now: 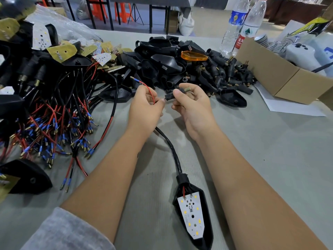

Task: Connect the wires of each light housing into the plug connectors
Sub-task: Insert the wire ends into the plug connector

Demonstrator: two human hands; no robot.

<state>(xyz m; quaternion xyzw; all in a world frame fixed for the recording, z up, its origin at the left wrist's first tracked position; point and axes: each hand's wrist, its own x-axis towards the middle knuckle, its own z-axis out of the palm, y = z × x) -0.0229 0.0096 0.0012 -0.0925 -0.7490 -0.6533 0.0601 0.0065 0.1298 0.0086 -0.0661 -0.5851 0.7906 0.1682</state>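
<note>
Housing [193, 212] lay on table [270, 159] near us, cable running up to hands. Left hand [144, 107] pinched red wire [150, 92]; right hand [191, 105] fingers clamped on plug [172, 95]. Risk, we judged: thin wire bends, terminal misses plug hole.

The left hand [146, 103] hides where, seemingly, the wire meets the plug connector [170, 96].

Light housing [205, 230]: black shell, white board dotted with yellow LEDs; red wire [151, 92] with blue sleeve and brass tip; plug connector [172, 95] black. Desk [261, 141]: grey. Lens [194, 56] orange; cardboard box [281, 76] brown; bottle [234, 24] clear with blue label.
</note>
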